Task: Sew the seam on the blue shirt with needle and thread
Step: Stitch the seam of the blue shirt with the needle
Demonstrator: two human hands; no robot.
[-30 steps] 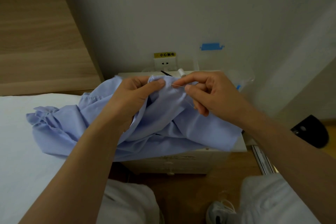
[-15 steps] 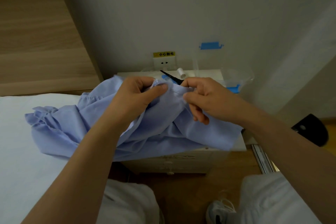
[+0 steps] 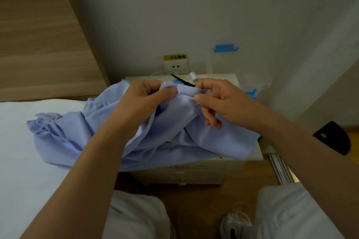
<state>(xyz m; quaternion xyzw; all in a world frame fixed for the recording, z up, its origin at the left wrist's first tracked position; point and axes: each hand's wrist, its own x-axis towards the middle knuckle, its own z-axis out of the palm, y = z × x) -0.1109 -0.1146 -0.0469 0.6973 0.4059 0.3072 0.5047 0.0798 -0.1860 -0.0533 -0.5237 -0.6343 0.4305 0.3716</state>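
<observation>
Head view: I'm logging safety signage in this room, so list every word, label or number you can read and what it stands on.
"小心触电": black characters on the yellow label, stuck to the wall just above the white wall socket.
Dark marks on the drawer front of the white bedside cabinet: too blurred to read.
No other text shows.

both hands pinch the blue shirt (image 3: 174,134): left hand (image 3: 143,101) grips a fold, right hand (image 3: 219,101) holds the needle (image 3: 187,94).
</observation>
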